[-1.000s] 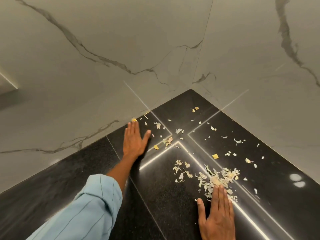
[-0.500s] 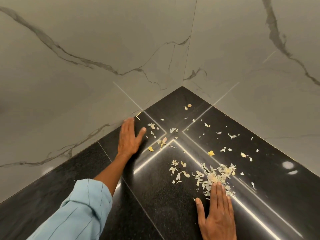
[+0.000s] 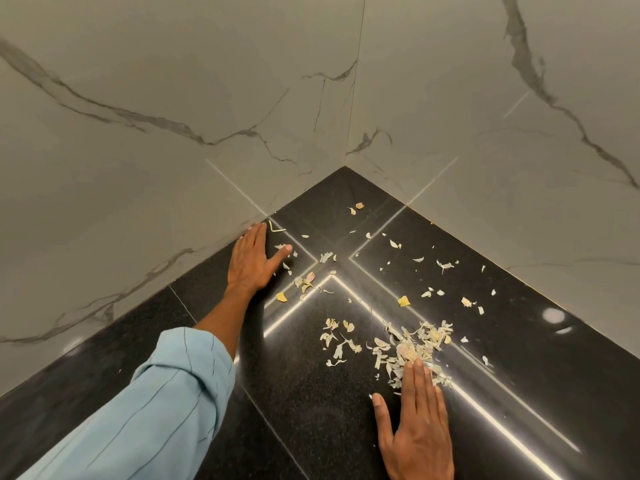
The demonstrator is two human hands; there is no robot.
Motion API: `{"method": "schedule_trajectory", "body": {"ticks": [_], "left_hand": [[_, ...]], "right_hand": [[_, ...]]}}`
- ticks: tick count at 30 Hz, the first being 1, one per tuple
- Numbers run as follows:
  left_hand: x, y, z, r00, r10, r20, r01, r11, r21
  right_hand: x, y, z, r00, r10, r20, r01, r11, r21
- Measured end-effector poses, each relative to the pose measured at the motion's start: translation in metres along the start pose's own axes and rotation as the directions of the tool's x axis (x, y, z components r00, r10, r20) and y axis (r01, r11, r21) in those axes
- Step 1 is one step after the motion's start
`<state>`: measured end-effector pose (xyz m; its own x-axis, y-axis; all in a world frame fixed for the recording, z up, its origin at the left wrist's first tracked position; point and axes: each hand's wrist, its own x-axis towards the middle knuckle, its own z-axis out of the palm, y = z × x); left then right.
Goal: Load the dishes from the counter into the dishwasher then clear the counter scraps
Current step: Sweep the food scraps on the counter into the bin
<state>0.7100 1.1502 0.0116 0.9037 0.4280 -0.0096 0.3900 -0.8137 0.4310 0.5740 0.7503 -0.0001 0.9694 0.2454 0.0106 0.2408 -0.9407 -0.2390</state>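
Note:
Pale, dry peel scraps lie scattered over the black counter [image 3: 311, 393] in its corner. The thickest heap of scraps [image 3: 410, 348] lies just beyond the fingertips of my right hand [image 3: 417, 424], which rests flat on the counter with straight fingers. My left hand [image 3: 251, 259] lies flat with its fingers straight, close to the left wall, thumb spread toward a few loose bits [image 3: 304, 282]. Neither hand holds anything. A smaller cluster [image 3: 337, 337] sits between the hands. No dishes or dishwasher are in view.
Grey-veined marble walls [image 3: 173, 116] meet at the corner behind the counter. Thin scraps [image 3: 356, 207] lie near the corner, and more [image 3: 445, 265] spread toward the right wall. Bright light strips reflect on the stone.
My left hand has slid a little further along the left wall toward the corner. My right hand stays flat behind the heap.

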Motion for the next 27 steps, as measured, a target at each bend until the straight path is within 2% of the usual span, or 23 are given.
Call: {"method": "schedule_trajectory", "body": {"ticks": [6, 8, 12, 15, 17, 21, 22, 24, 26, 27], "left_hand": [[0.013, 0.010, 0.002, 0.999, 0.005, 0.040, -0.004, 1.000, -0.028], [0.021, 0.014, 0.004, 0.996, 0.034, 0.078, -0.035, 0.999, 0.012], [0.006, 0.040, 0.018, 0.970, 0.207, 0.130, -0.223, 0.967, 0.122], [-0.029, 0.068, 0.031, 0.919, 0.353, 0.177, -0.379, 0.914, 0.143], [-0.059, 0.089, 0.038, 0.888, 0.413, 0.203, -0.436, 0.897, 0.078], [-0.109, 0.118, 0.046, 0.801, 0.503, 0.323, -0.469, 0.864, -0.182], [-0.113, 0.118, 0.044, 0.805, 0.502, 0.315, -0.457, 0.864, -0.209], [-0.109, 0.108, 0.028, 0.884, 0.438, 0.162, -0.398, 0.888, -0.230], [-0.097, 0.079, 0.014, 0.974, 0.215, -0.070, -0.225, 0.955, -0.193], [-0.094, 0.060, 0.009, 0.988, 0.074, -0.134, -0.093, 0.985, -0.146]], "right_hand": [[0.001, -0.001, 0.001, 1.000, 0.010, -0.001, -0.010, 0.999, 0.030], [0.002, -0.001, 0.002, 1.000, 0.013, -0.005, -0.013, 1.000, 0.027], [0.002, 0.000, 0.001, 1.000, 0.015, -0.019, -0.014, 0.999, 0.041], [0.001, -0.001, 0.000, 1.000, 0.012, -0.011, -0.011, 0.999, 0.032], [0.000, 0.000, -0.001, 1.000, 0.022, 0.016, -0.022, 1.000, 0.019], [-0.001, -0.002, -0.006, 0.999, 0.031, 0.040, -0.032, 0.999, 0.024], [-0.001, -0.003, -0.007, 0.999, 0.033, 0.043, -0.034, 0.999, 0.028], [-0.001, -0.002, -0.008, 0.998, 0.035, 0.051, -0.036, 0.999, 0.024], [-0.001, -0.001, -0.007, 0.998, 0.035, 0.053, -0.036, 0.999, 0.026], [-0.001, -0.001, -0.008, 0.998, 0.035, 0.052, -0.037, 0.999, 0.029]]}}
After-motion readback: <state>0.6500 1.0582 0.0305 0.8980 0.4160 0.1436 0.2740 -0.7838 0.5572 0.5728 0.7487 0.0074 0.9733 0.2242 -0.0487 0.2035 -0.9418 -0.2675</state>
